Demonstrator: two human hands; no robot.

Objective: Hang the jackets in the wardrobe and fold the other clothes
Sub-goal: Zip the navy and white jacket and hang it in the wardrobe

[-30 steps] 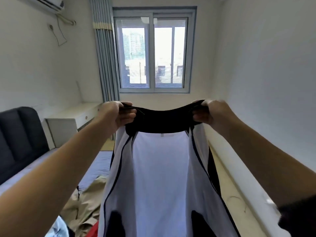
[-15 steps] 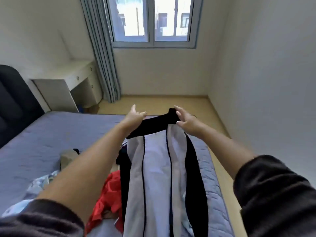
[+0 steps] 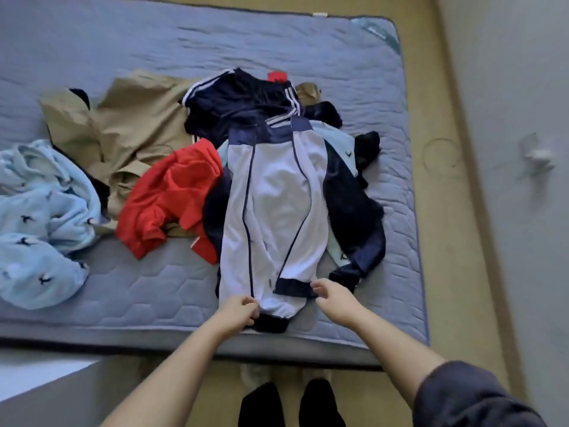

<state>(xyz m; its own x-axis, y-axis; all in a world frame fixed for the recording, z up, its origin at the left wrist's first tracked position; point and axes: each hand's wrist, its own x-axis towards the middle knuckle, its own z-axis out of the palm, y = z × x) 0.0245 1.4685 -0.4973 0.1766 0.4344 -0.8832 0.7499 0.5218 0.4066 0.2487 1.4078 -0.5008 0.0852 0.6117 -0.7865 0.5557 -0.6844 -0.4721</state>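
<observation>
A white jacket with navy trim (image 3: 274, 204) lies stretched out lengthwise on the bed, over other clothes. My left hand (image 3: 238, 311) pinches its near hem by the dark waistband. My right hand (image 3: 334, 298) hovers at the hem's right side, fingers apart, just touching the navy band. Beside the jacket lie a red garment (image 3: 167, 198), a beige garment (image 3: 129, 131), a navy striped garment (image 3: 237, 100) and a light blue patterned fleece (image 3: 40, 220).
The grey-blue quilted mattress (image 3: 138, 291) fills the view, its near edge right in front of me. A strip of wooden floor (image 3: 443, 211) and a white wall run along the right. My dark socks (image 3: 292, 402) stand on the floor below.
The jacket, held up in the air by its collar earlier, now lies flat on the bed. My view has tipped down from the window, and my hands have shifted to the near hem.
</observation>
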